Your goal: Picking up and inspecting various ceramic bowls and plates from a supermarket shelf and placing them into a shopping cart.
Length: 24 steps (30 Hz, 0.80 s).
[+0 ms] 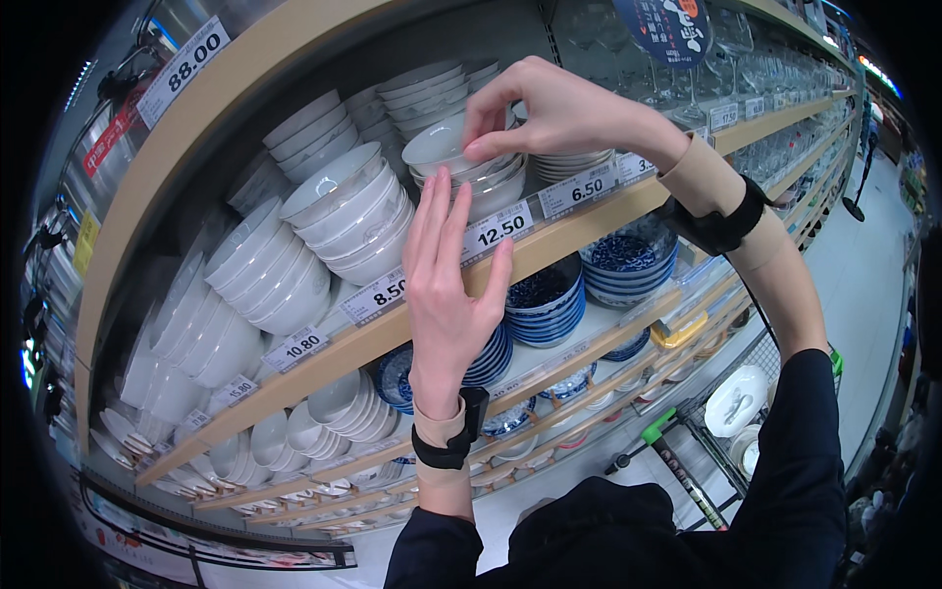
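Note:
A white ceramic bowl (434, 141) is uppermost in a stack near the front of the upper shelf. The thumb and fingers of my right hand (515, 110) pinch its right rim. My left hand (452, 294) is raised in front of the shelf edge, back towards me, with fingers straight and thumb apart. Its fingertips are at the front of that stack; whether they touch the bowl, I cannot tell. More white bowls (497, 195) are stacked beneath. To the left stands a taller stack of white bowls (357, 221); other bowl stacks (423, 92) are behind.
Price labels (500, 230) line the wooden shelf edge (353, 361). Blue-patterned bowls (544, 309) stand on the shelf below. Wine glasses (736, 44) occupy the far right shelf. A shopping cart (692, 471), low on my right, holds a white oval dish (736, 401) and other crockery.

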{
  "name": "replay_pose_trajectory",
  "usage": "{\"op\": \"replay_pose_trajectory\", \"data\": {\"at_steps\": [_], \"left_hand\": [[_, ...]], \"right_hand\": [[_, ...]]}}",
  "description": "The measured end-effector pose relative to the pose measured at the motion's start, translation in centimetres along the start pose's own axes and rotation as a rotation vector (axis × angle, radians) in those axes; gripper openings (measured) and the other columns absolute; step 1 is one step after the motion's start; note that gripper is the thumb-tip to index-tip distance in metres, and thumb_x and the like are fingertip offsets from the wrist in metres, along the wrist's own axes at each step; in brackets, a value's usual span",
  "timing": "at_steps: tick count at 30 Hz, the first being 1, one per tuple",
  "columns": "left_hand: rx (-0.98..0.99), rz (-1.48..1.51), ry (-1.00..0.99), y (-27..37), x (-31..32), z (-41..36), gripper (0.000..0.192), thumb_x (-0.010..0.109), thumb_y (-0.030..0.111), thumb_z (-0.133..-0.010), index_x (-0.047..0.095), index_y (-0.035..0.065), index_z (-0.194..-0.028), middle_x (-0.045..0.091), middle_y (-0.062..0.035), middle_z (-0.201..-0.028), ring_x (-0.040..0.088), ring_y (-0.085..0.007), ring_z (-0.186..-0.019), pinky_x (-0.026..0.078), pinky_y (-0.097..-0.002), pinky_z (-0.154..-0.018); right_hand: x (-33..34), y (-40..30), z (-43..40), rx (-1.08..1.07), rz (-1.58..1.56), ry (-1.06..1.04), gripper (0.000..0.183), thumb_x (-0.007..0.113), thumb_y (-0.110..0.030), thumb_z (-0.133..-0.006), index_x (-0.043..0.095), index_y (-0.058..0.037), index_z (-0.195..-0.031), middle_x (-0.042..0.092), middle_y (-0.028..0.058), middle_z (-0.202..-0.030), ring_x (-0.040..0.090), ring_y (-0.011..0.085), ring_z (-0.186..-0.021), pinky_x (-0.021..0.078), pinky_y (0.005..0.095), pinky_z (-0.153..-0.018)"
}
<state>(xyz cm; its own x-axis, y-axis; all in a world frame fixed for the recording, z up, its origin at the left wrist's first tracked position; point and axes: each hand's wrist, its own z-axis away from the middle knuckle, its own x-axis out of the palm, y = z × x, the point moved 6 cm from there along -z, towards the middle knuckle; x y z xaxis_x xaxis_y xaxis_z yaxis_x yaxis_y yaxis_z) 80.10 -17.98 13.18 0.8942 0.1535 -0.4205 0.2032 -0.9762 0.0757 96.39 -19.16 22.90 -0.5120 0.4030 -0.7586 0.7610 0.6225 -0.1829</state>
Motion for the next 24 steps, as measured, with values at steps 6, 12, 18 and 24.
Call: {"op": "replay_pose_trajectory", "data": {"at_steps": [6,12,18,24], "left_hand": [[-0.007,-0.009,0.0,-0.2,-0.2,0.1,0.056,0.074,0.013,-0.087,0.057,0.0008,-0.139,0.049,-0.02,-0.15,0.045,-0.0357,-0.141,0.036,-0.0446,-0.115],[0.0,0.005,0.01,-0.2,-0.2,0.0,0.055,0.074,0.012,-0.087,0.057,0.0008,-0.138,0.05,-0.0194,-0.15,0.045,-0.0356,-0.141,0.036,-0.0445,-0.115],[-0.018,-0.019,0.0,-0.2,-0.2,0.1,0.056,0.073,0.015,-0.087,0.056,-0.0013,-0.138,0.048,-0.02,-0.151,0.044,-0.0362,-0.142,0.036,-0.0452,-0.116],[-0.016,-0.016,0.008,-0.1,0.0,0.1,0.055,0.073,0.015,-0.087,0.057,-0.0014,-0.137,0.049,-0.0201,-0.15,0.044,-0.0362,-0.141,0.036,-0.0452,-0.115]], "right_hand": [[1.6,-0.5,-1.0,-0.028,-0.086,0.003,0.024,0.068,-0.023,-0.093,0.076,-0.0007,-0.101,0.075,0.0114,-0.085,0.072,0.0183,-0.08,0.0561,0.0311,-0.078],[-0.5,1.3,-0.1,0.113,-0.118,0.094,0.028,0.064,-0.026,-0.096,0.076,-0.0017,-0.105,0.076,0.012,-0.094,0.073,0.0212,-0.091,0.0561,0.034,-0.088],[-1.6,2.3,1.2,0.053,0.027,0.07,0.022,0.07,-0.021,-0.091,0.077,-0.0026,-0.101,0.075,0.0119,-0.094,0.072,0.0223,-0.094,0.0525,0.0381,-0.096],[-1.6,2.2,1.5,0.036,0.039,0.071,0.02,0.073,-0.02,-0.09,0.076,-0.0014,-0.097,0.075,0.0102,-0.09,0.07,0.0191,-0.09,0.052,0.0354,-0.094]]}}
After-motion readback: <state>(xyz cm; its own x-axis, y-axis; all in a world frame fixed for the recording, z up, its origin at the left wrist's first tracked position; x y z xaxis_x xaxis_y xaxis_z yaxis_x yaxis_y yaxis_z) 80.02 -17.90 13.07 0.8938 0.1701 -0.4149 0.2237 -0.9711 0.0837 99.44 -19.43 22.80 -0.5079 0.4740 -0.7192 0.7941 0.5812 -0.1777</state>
